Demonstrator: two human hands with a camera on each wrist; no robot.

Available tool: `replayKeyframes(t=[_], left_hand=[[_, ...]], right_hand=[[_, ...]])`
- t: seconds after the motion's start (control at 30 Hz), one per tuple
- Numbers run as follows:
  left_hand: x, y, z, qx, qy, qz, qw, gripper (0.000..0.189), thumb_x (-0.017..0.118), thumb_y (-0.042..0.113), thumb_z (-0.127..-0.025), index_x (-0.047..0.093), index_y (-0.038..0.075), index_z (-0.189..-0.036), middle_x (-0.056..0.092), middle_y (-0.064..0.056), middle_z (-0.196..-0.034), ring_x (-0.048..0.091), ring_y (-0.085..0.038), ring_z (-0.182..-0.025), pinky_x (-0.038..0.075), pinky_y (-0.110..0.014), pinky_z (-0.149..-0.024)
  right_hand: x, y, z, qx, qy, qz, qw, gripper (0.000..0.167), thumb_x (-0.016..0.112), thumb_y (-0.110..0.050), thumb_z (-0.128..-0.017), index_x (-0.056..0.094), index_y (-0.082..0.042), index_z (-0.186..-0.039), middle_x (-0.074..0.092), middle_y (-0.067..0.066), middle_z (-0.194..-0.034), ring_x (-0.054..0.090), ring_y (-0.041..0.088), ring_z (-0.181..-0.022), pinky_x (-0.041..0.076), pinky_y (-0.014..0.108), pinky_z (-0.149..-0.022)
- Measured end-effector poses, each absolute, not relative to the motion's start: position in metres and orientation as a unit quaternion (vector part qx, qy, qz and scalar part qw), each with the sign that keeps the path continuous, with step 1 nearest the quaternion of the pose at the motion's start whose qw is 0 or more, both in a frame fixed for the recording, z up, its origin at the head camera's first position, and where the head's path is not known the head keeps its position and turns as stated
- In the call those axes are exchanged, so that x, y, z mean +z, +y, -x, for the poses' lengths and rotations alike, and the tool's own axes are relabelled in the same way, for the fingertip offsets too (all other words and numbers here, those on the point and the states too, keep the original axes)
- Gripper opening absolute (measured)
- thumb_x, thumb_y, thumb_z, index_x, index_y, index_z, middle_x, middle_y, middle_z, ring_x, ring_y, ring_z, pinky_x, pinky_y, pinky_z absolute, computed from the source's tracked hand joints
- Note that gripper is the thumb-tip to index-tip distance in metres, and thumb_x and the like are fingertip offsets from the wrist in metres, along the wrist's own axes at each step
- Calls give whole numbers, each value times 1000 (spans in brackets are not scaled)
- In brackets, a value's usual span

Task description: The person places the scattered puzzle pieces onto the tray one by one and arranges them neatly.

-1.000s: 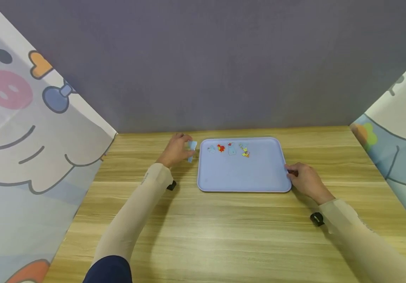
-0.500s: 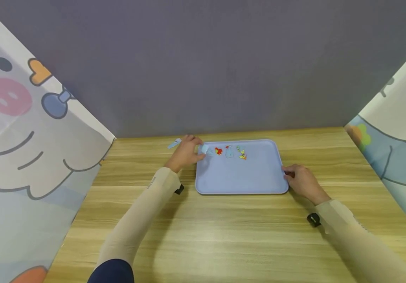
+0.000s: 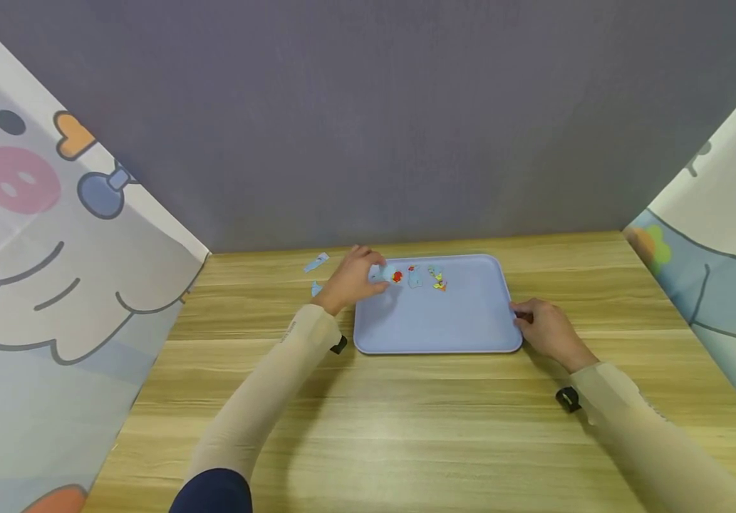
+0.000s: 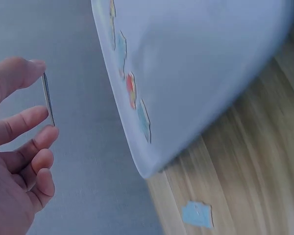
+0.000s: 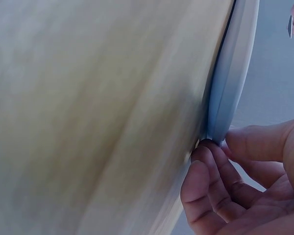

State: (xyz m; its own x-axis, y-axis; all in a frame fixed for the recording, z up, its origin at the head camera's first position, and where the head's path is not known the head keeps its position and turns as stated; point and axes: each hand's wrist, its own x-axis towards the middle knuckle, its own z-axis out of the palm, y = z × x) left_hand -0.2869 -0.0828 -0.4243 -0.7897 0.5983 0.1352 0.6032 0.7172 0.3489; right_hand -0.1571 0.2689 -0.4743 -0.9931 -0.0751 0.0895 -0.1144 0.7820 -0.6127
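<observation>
My left hand (image 3: 353,279) is above the left end of a pale lilac tray (image 3: 438,324). Between thumb and fingertips it pinches a thin, flat puzzle piece (image 4: 48,100), seen edge-on in the left wrist view and light blue in the head view. In a row along the tray's far side lie several flat pieces: a red one (image 3: 397,276), a light blue one (image 3: 415,277) and a yellow-orange one (image 3: 437,279). Another blue piece (image 4: 145,121) near the corner is partly hidden by the hand in the head view. My right hand (image 3: 547,329) grips the tray's right rim, thumb above, fingers beneath.
Left of the tray, two light blue pieces lie on the wooden table (image 3: 432,413): a long one (image 3: 316,262) farther back and a smaller one (image 3: 315,288) beside the left hand. A grey panel (image 3: 406,128) rises behind the table, with cartoon-printed panels at both sides.
My left hand has carried its piece rightward from beside the tray to over its left end, uncovering two pieces on the table. The right hand keeps its grip on the rim.
</observation>
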Motion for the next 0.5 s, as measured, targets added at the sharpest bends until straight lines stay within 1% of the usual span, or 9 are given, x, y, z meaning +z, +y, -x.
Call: replayKeyframes(t=[0.1, 0.2, 0.23, 0.27, 0.4, 0.47, 0.5], left_hand=[[-425, -76, 287, -188, -925, 330, 9, 36, 74, 30, -81, 63, 9, -108, 59, -2, -112, 47, -19, -113, 20, -36, -109], [-426, -68, 287, -188, -922, 338, 9, 35, 74, 30, -82, 64, 9, -107, 59, -1, -111, 48, -18, -113, 13, -36, -112], [-426, -66, 287, -187, -921, 341, 11, 34, 74, 30, -81, 64, 9, -107, 59, -1, -110, 49, -18, -112, 13, -37, -112], [-426, -63, 287, -189, -920, 342, 10, 34, 74, 30, -81, 64, 9, -106, 59, -1, -109, 49, -18, -111, 15, -35, -111], [-427, -52, 286, -188, -918, 348, 11, 33, 75, 30, -81, 64, 10, -105, 59, -1, -109, 50, -18, -109, 17, -35, -111], [-428, -47, 286, -185, -918, 350, 7, 33, 74, 31, -81, 64, 11, -106, 59, -1, -111, 49, -18, -111, 15, -33, -111], [-428, -45, 286, -185, -918, 351, 3, 34, 74, 31, -81, 64, 11, -106, 58, -1, -112, 48, -18, -112, 11, -33, -112]], right_hand=[[-475, 270, 157, 325, -944, -51, 31, 28, 62, 6, -85, 62, 13, -111, 62, 28, -103, 59, 31, -83, 49, 43, -69], [-475, 269, 157, 325, -944, -52, 32, 28, 62, 6, -84, 62, 14, -111, 62, 28, -103, 59, 32, -84, 49, 43, -69], [-475, 269, 157, 325, -944, -51, 31, 28, 62, 6, -84, 62, 14, -111, 62, 28, -103, 59, 32, -84, 49, 42, -69], [-475, 269, 157, 325, -944, -50, 31, 28, 62, 6, -84, 62, 14, -111, 62, 28, -102, 59, 31, -83, 49, 42, -68], [-474, 268, 157, 326, -944, -47, 28, 28, 62, 6, -84, 62, 14, -112, 62, 27, -101, 58, 30, -82, 48, 42, -68], [-474, 267, 157, 327, -944, -45, 27, 28, 62, 6, -85, 62, 14, -112, 62, 27, -100, 58, 30, -81, 48, 41, -68], [-473, 267, 157, 327, -943, -45, 27, 28, 62, 6, -85, 62, 14, -112, 62, 27, -101, 58, 30, -81, 48, 41, -68]])
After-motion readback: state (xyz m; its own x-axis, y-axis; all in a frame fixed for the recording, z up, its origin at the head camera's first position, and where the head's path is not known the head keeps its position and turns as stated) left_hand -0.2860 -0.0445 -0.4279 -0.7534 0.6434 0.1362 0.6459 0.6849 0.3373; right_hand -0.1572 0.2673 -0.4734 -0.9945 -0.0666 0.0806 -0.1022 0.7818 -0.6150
